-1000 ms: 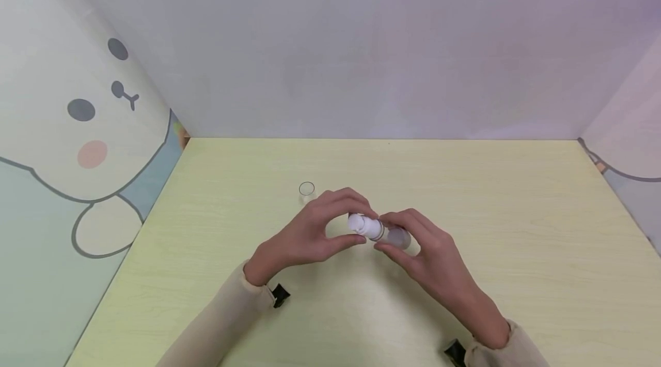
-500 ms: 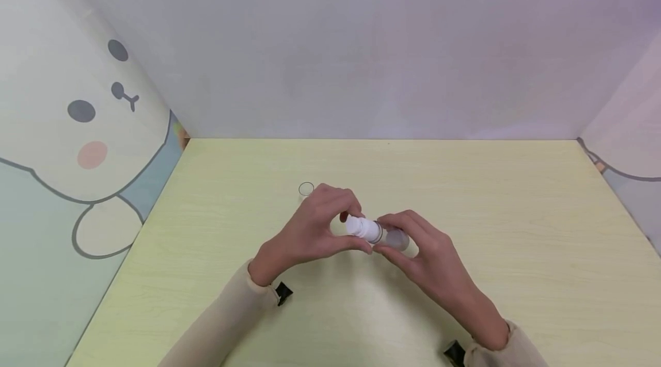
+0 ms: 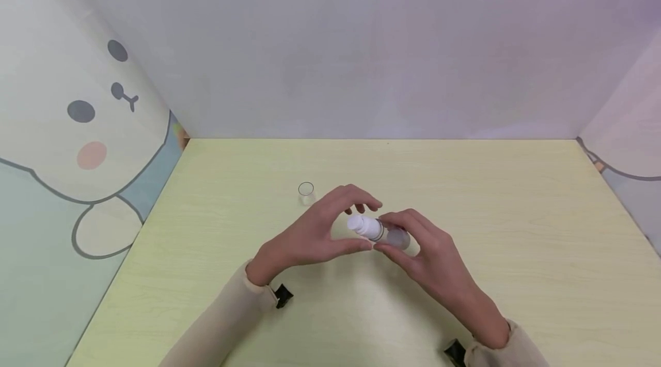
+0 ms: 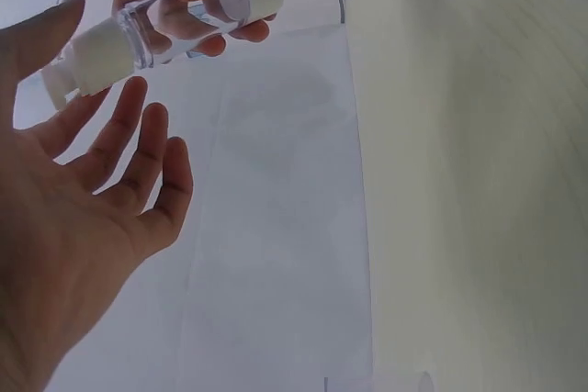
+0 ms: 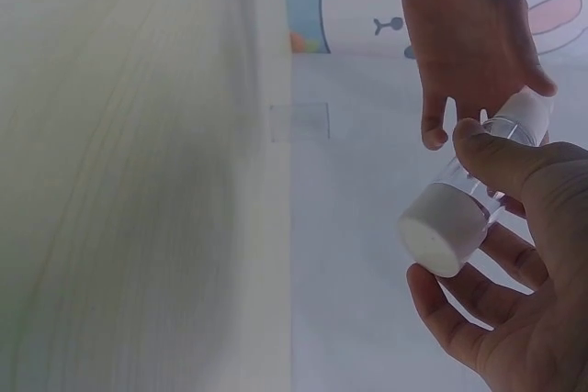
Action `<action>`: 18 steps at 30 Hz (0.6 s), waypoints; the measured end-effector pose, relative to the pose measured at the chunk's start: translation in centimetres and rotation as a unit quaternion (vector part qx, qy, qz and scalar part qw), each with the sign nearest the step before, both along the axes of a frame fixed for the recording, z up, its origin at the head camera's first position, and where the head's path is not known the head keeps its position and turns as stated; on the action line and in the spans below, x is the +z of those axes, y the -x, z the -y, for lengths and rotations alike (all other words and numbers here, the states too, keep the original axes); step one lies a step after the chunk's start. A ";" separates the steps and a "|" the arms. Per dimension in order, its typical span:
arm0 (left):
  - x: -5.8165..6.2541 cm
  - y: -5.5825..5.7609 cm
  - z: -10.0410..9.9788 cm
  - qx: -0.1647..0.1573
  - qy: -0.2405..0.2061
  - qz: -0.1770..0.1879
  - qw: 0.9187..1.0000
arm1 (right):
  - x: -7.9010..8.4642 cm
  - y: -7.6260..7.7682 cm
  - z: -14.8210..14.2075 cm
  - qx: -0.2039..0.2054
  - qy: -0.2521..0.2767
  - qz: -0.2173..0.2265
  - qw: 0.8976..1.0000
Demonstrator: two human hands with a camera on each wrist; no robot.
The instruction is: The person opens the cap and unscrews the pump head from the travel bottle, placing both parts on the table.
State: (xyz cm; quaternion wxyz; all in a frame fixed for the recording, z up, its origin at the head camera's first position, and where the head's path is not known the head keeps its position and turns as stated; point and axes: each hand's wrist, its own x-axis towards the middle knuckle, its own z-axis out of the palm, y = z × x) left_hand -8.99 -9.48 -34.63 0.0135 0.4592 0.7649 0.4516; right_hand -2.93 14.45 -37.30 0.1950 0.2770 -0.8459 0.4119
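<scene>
A small pump bottle (image 3: 368, 227) with a white pump top, a see-through middle and a white base is held tilted above the table. My right hand (image 3: 426, 243) grips its clear body between thumb and fingers, the white base (image 5: 446, 229) toward the palm side in the right wrist view. Around the white pump top (image 4: 103, 57), my left hand (image 3: 320, 232) is spread, its fingers loosely bent and apart from the thumb. Left of the bottle, a clear cup-shaped cap (image 3: 306, 190) stands on the table beyond the left hand.
The pale wooden table (image 3: 490, 195) meets a plain light wall (image 3: 382, 57) at its back edge. Side panels with cartoon animal print (image 3: 93, 126) flank it. Dark wrist devices (image 3: 283, 296) sit by both sleeves.
The left fingers closed round the pump top half a second ago, and now they have lifted and spread away from it. Bottle and right hand stay almost in place.
</scene>
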 end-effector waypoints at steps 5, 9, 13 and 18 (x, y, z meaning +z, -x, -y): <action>0.1 0.0 0.2 -0.046 -0.020 0.048 0.998 | 0.0 0.0 -0.1 0.001 0.005 0.003 1.000; -0.1 0.2 0.2 -0.063 -0.035 0.051 0.996 | 0.0 0.0 0.0 0.004 0.005 0.002 1.000; -0.2 0.3 0.2 -0.060 -0.048 0.043 0.996 | 0.1 0.0 0.1 0.007 0.004 0.005 1.000; -0.3 0.3 0.0 -0.025 -0.061 -0.006 0.998 | 0.1 0.0 0.1 0.008 0.007 0.005 1.000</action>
